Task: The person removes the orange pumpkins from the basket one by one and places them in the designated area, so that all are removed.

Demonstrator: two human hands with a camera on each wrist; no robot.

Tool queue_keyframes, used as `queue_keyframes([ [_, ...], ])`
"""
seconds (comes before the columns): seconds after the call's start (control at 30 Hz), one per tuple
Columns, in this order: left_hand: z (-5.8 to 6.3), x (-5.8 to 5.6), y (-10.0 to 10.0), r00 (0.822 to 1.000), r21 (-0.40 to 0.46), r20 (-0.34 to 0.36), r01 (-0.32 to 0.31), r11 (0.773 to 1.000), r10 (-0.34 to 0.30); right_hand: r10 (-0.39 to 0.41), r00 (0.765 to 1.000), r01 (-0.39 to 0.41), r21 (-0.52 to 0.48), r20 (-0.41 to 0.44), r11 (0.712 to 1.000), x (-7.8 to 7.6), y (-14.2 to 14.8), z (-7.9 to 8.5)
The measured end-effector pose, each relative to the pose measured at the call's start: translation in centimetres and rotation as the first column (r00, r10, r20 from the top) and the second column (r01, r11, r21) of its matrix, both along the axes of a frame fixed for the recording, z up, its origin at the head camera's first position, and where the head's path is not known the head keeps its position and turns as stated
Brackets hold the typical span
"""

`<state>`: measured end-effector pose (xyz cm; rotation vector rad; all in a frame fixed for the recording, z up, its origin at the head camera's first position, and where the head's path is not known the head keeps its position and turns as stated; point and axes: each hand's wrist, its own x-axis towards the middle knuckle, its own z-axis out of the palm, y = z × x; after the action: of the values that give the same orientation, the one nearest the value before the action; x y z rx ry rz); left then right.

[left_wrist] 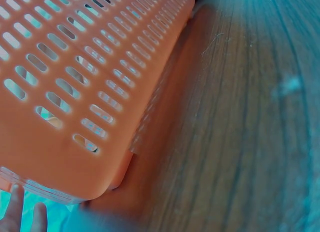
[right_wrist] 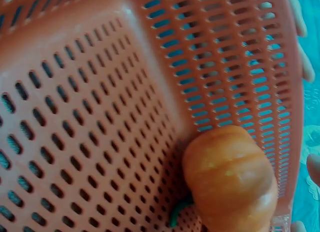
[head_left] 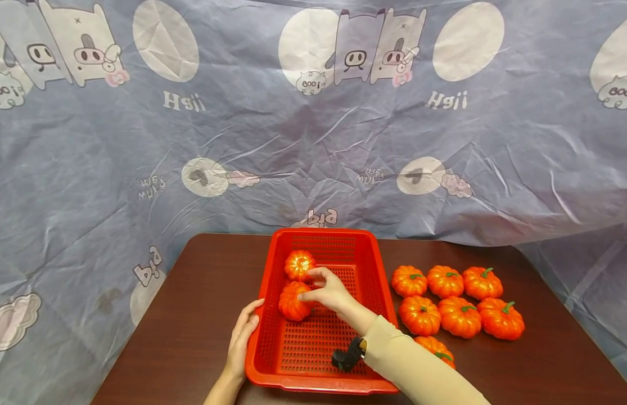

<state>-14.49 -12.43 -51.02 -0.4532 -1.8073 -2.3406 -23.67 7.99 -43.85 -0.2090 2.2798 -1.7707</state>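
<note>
A red plastic basket (head_left: 320,383) with slotted walls stands on the table. Two small orange pumpkins, the farther pumpkin (head_left: 299,263) and the nearer pumpkin (head_left: 293,304), lie along its left side. My right hand (head_left: 329,289) reaches inside, thumb over the nearer pumpkin and fingertips by the farther one, fingers spread apart. Whether they touch is unclear. One pumpkin (right_wrist: 230,179) lies stem down against the slotted wall in the right wrist view. My left hand (head_left: 240,340) rests against the basket's left rim from outside, its fingers (left_wrist: 14,209) fairly straight.
Right of the basket, several more orange pumpkins (head_left: 460,316) with green stems sit in rows on the dark brown table (head_left: 202,304). A black device (head_left: 347,355) is strapped to my right wrist. Behind the table hangs a grey-blue printed cloth (head_left: 293,140).
</note>
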Motion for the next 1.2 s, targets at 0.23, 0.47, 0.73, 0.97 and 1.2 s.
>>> queue_keyframes([
  [0.23,0.02,-0.01,0.02,1.000,0.002,0.009,0.001,1.000,-0.001,0.046,0.999,-0.046,0.019,0.014,0.999,0.25,-0.30,-0.74],
  [0.47,0.03,0.00,0.00,1.000,0.001,0.003,0.002,1.000,-0.002,0.133,0.990,-0.138,0.101,0.051,0.985,0.38,-0.23,-0.73],
  [0.73,-0.03,0.02,-0.04,1.000,0.008,-0.022,0.015,1.000,-0.015,0.173,0.984,-0.177,0.229,0.040,0.957,0.79,-0.17,-0.49],
  [0.97,0.02,0.05,0.01,1.000,0.006,-0.002,0.006,1.000,-0.006,0.188,0.982,-0.187,0.295,0.024,0.937,0.85,-0.26,-0.66],
  [1.2,-0.01,0.07,0.06,1.000,0.005,-0.001,-0.004,1.000,0.004,0.197,0.980,-0.194,0.323,0.022,0.926,0.90,0.26,-0.22],
])
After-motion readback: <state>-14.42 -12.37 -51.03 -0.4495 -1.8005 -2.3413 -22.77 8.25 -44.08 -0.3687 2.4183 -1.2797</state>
